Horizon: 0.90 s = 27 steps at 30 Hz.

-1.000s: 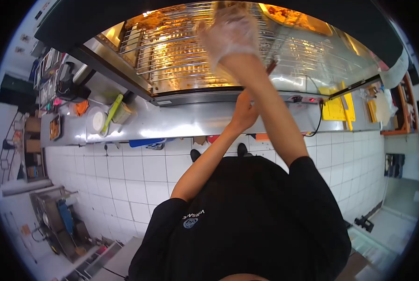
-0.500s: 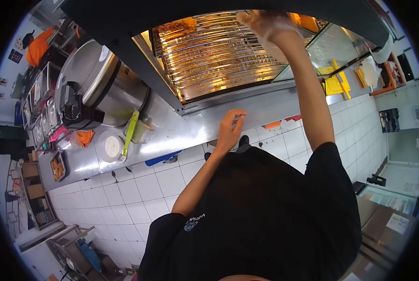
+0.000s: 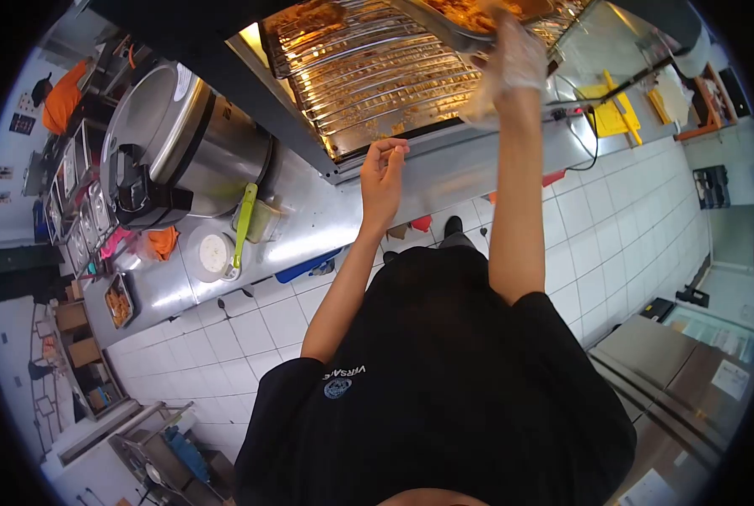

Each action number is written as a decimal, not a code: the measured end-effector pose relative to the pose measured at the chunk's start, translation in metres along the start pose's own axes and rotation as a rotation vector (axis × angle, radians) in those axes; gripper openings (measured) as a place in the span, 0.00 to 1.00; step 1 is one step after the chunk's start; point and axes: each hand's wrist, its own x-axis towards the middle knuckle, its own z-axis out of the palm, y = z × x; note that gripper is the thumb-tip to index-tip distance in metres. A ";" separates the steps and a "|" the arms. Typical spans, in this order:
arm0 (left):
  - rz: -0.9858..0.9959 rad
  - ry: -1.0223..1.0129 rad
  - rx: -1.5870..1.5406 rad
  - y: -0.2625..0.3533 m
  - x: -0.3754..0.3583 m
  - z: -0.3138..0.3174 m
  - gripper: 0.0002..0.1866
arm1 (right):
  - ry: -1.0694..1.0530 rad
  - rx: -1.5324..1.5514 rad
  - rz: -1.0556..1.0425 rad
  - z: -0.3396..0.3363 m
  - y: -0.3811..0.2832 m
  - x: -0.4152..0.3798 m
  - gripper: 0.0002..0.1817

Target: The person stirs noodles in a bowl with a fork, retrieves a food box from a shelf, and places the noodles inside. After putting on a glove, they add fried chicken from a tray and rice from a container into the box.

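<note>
My right hand (image 3: 519, 63), in a clear plastic glove, grips the near right edge of a metal tray (image 3: 455, 34). Orange-brown crumbly food (image 3: 470, 12) lies in this tray, which sits tilted in view above the wire rack (image 3: 377, 72) of a lit display warmer. My left hand (image 3: 381, 181) hovers bare by the warmer's front lower edge (image 3: 444, 143), fingers loosely bent and apart, with nothing visible in it. Further back on the rack is more browned fried food (image 3: 309, 17).
Left of the warmer stands a large steel cooker (image 3: 225, 152) on the steel counter (image 3: 297, 207). Near it are a green-handled utensil (image 3: 244, 223), a tub of white contents (image 3: 215, 253) and a small food tray (image 3: 119, 302). A yellow board (image 3: 611, 118) lies at right. A person in orange (image 3: 63, 99) stands far left.
My right hand has drawn back out of the warmer, bringing the metal tray of food forward into view. My left hand has moved up and left, closer to the warmer's edge.
</note>
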 end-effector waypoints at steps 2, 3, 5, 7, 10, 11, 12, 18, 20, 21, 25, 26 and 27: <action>0.011 0.010 -0.091 0.001 -0.005 0.006 0.09 | 0.069 0.617 0.452 0.019 -0.047 -0.014 0.19; 0.010 0.005 -0.080 -0.003 -0.007 0.007 0.08 | 0.081 0.618 0.463 0.021 -0.036 -0.014 0.19; 0.001 -0.006 -0.078 -0.012 -0.011 0.009 0.08 | -0.138 0.628 0.346 0.029 -0.009 -0.006 0.13; -0.013 -0.018 -0.074 -0.012 -0.023 0.009 0.08 | -0.110 0.721 0.363 0.020 -0.024 -0.036 0.12; -0.064 0.048 -0.057 -0.012 -0.035 0.005 0.08 | -0.021 0.723 0.294 0.002 -0.038 -0.068 0.10; -0.067 0.063 -0.057 -0.014 -0.039 0.002 0.08 | -0.030 0.597 0.127 -0.002 -0.029 -0.082 0.12; -0.076 0.074 -0.058 -0.015 -0.042 -0.003 0.08 | -0.028 0.510 0.021 -0.012 -0.020 -0.099 0.13; -0.076 0.170 -0.104 0.006 -0.057 -0.047 0.11 | 0.100 -0.323 -0.420 -0.131 0.016 -0.197 0.12; -0.158 0.177 -0.160 0.021 -0.066 -0.061 0.14 | -0.074 -0.211 -0.191 -0.163 0.006 -0.209 0.10; -0.204 0.144 -0.190 0.025 -0.071 -0.069 0.18 | -0.083 0.245 0.213 -0.162 -0.017 -0.209 0.12; -0.541 0.043 -0.316 0.012 -0.099 -0.096 0.21 | -0.317 -0.041 0.406 -0.206 0.095 -0.215 0.19; -0.541 0.050 -0.322 -0.001 -0.108 -0.104 0.21 | -0.402 -0.016 0.422 -0.193 0.121 -0.211 0.20; -0.544 0.066 -0.066 -0.019 -0.116 -0.117 0.19 | -0.488 0.008 0.437 -0.179 0.147 -0.207 0.25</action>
